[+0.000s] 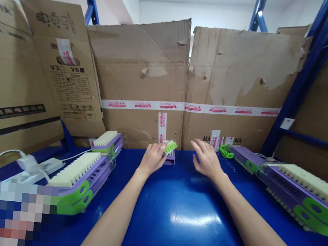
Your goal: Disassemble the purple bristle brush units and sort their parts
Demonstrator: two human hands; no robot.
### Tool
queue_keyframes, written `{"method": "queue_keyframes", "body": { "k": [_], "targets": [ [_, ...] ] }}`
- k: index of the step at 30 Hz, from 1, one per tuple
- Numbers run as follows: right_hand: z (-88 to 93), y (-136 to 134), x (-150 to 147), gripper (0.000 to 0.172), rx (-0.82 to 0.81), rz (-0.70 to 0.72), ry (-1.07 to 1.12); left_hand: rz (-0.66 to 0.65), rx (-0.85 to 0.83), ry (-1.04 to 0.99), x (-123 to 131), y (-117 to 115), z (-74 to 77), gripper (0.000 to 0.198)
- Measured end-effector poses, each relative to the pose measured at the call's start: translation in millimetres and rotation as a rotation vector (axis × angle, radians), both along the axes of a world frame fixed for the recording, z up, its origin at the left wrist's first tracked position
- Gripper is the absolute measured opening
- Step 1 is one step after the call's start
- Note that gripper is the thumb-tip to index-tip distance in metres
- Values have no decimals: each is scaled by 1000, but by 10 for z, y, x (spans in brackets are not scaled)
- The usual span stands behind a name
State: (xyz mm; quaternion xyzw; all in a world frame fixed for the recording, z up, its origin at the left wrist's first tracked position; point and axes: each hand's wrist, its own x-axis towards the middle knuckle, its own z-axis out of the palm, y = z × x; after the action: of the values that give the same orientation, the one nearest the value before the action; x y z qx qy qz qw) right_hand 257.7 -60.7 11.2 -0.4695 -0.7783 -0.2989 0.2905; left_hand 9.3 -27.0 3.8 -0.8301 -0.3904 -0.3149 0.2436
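Observation:
Near the back of the blue table, my left hand [152, 158] has its fingers closed at the side of a small plastic piece with a green end [171, 148]. A purple block [169, 160] shows just below that piece; whether the two are joined I cannot tell. To the right, my right hand [207, 158] hovers with fingers apart and nothing in it. Beyond its fingertips lies a bright green clip-like part [226, 152], close to a purple case [245, 157].
Purple-and-green cases topped with cream toothed strips stand at left [82, 175] and right [299, 190]. A white power strip [36, 170] with a plugged-in cable lies at far left. Cardboard sheets [145, 78] wall the back; a blue rack post [298, 81] rises at right.

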Motion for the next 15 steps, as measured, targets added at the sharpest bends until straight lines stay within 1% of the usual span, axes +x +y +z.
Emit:
{"method": "queue_keyframes", "body": {
  "k": [2,4,7,10,13,15],
  "targets": [
    [17,-38,-186,57,3,178,-86,-120,56,53,74,-35,10,32],
    [13,-60,-331,56,-6,261,-111,-197,96,49,132,-63,16,30],
    [-28,-47,-400,46,-13,274,-67,-259,104,13,175,-99,27,27],
    [-92,-1,-330,40,-69,294,27,-283,92,4,192,-132,39,25],
    [-141,28,-262,41,-177,324,162,-307,74,13,226,-161,42,24],
    [-151,19,-266,43,-256,348,245,-331,55,7,256,-174,36,23]
  ]
}}
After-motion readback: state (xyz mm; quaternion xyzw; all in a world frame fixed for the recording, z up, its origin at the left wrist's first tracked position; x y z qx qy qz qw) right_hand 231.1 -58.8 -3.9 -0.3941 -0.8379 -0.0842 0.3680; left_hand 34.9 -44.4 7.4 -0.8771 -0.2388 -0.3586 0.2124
